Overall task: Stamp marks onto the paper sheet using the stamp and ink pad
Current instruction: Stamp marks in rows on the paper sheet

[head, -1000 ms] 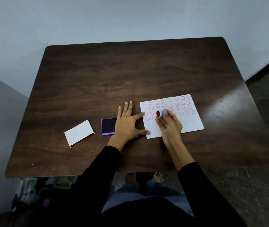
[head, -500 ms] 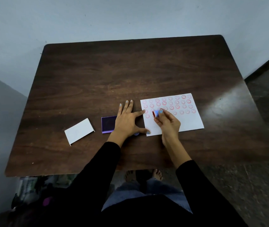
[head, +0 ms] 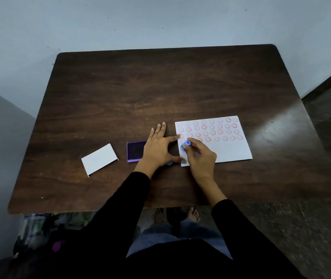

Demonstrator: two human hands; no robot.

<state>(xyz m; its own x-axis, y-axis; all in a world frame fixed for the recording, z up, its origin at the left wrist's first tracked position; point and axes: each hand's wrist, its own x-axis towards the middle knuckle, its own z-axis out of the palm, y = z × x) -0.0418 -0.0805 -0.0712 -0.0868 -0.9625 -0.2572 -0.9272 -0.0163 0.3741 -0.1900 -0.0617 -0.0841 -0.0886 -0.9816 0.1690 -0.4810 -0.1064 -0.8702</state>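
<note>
A white paper sheet [head: 229, 150] lies on the dark wooden table [head: 160, 87], its upper part covered with several rows of red smiley marks. My right hand [head: 200, 156] grips a small blue round stamp [head: 186, 144], which stands upright near the sheet's left edge, below the marks. My left hand [head: 158, 148] lies flat with fingers spread, thumb and index finger on the sheet's left edge. A purple ink pad [head: 135, 151] sits just left of that hand, partly hidden by it.
A white box lid [head: 99, 159] lies to the left of the ink pad. A small blue cap [head: 169, 163] peeks out under my left palm. The table's near edge runs just below my forearms; a wall stands behind the table.
My right hand has turned the stamp from tilted, red face showing, to face down, and lowered it onto the sheet near its left edge. My left hand has stayed in place.
</note>
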